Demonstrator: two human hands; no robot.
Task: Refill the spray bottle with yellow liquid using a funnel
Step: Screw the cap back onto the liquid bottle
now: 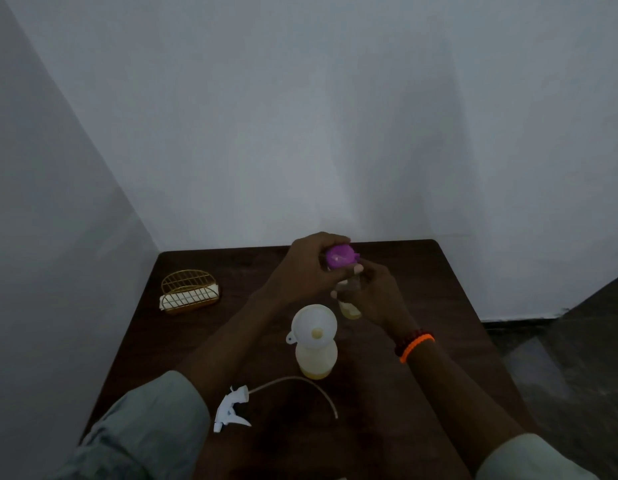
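Observation:
A translucent spray bottle [316, 360] stands upright in the middle of the dark wooden table [439, 306], with yellow liquid inside and a white funnel [314, 326] seated in its neck. Its white trigger head [229, 408] with a long curved dip tube lies on the table in front. Behind the funnel, my right hand [370, 294] holds a small clear bottle [350, 308] with a little yellow liquid at the bottom. My left hand [309, 266] is closed around that bottle's purple cap [339, 257] at its top.
A gold wire holder [190, 291] with white napkins stands at the table's back left. White walls meet in a corner behind the table. Dark floor shows to the right of the table.

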